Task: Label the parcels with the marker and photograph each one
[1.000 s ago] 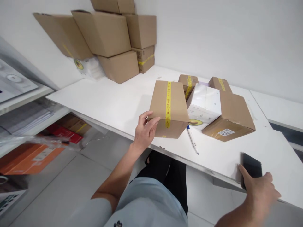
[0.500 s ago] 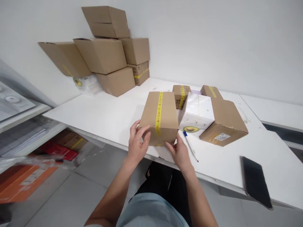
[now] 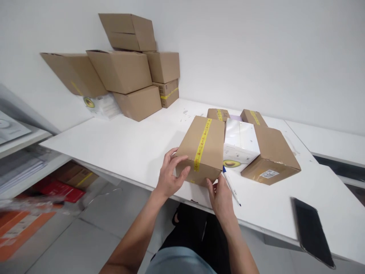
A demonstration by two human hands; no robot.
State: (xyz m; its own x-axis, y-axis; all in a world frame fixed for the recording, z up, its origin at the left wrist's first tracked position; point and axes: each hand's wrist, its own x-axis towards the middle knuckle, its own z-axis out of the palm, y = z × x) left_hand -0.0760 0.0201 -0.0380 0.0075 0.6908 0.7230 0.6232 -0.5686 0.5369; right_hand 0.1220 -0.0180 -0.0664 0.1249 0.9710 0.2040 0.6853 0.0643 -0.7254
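Note:
A brown cardboard box (image 3: 189, 137) with yellow printed tape along its top sits near the front edge of the white table (image 3: 137, 152). My left hand (image 3: 171, 171) holds its near left corner, fingers curved over the side and thumb by the front face. At the lower right corner, my right hand (image 3: 221, 194) grips the box, its fingertips partly hidden behind the side. A white marker (image 3: 232, 188) with a blue cap lies just right of that hand. Against the box's right side stands a white box (image 3: 242, 142) with an avocado picture.
A larger labelled carton (image 3: 275, 152) and small taped boxes (image 3: 255, 117) stand to the right. Cardboard boxes (image 3: 122, 72) are stacked at the back left. A black phone (image 3: 312, 230) overhangs the front edge. Shelves (image 3: 34, 137) are at the left.
The box has shifted right and turned slightly, its far end swinging right up against the white box. Both hands have moved right with it, and the camera view has tilted a little.

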